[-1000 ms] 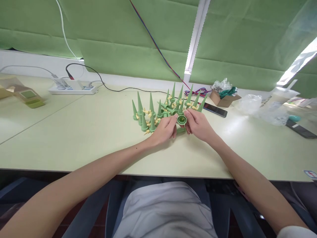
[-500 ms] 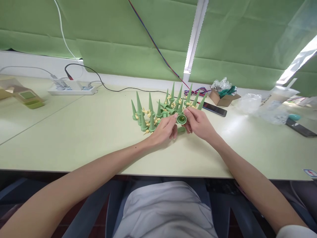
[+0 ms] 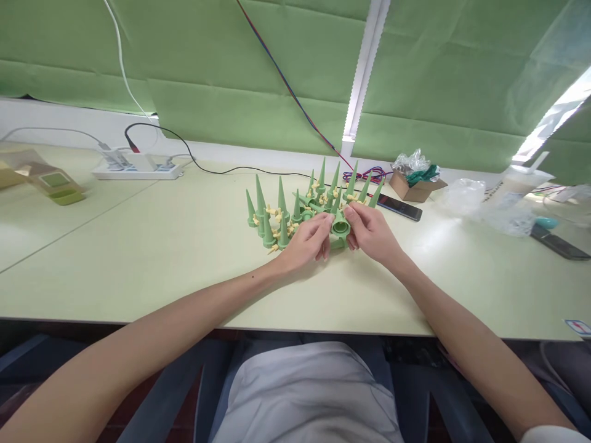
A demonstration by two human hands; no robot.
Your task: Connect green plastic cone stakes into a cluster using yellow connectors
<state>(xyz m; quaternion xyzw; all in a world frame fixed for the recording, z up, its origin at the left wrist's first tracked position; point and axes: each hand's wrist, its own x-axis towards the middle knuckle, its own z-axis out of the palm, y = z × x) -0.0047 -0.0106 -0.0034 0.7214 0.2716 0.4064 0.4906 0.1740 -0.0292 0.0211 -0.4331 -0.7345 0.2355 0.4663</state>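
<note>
Here we are with the green cone [image 3: 340, 227] tipped so its open, ringed end faces the wearer. It sits between the two hands, seemingly just above the table [image 3: 138, 264]. To its left, the left hand [image 3: 309, 237] brings thumb and finger together at the rim; to its right, the right hand [image 3: 370, 231] pinches the opposite edge, the other fingers curled underneath.

So where's the danger? That grip looks shallow, all on the rim! Should one side press harder than the other, the cone could twist or pop free, and a tapered, smooth-looking body gives little to catch.

And it's crowded! Left of the cone stands a bunch of standing cones [image 3: 281, 202], narrow things that a stray knuckle from the left hand could topple like skittles. Yellow pieces [image 3: 273, 248] lie in among them, small enough to be flicked off. Directly below the cone, another green piece [image 3: 338, 244] lies on its side; a drop could well send it rolling towards the wearer.

Beyond the cone and to its right lies a phone [image 3: 399, 207]; a wide sweep of the right hand might knock it. What the cone holds deep inside, I cannot tell.
</note>
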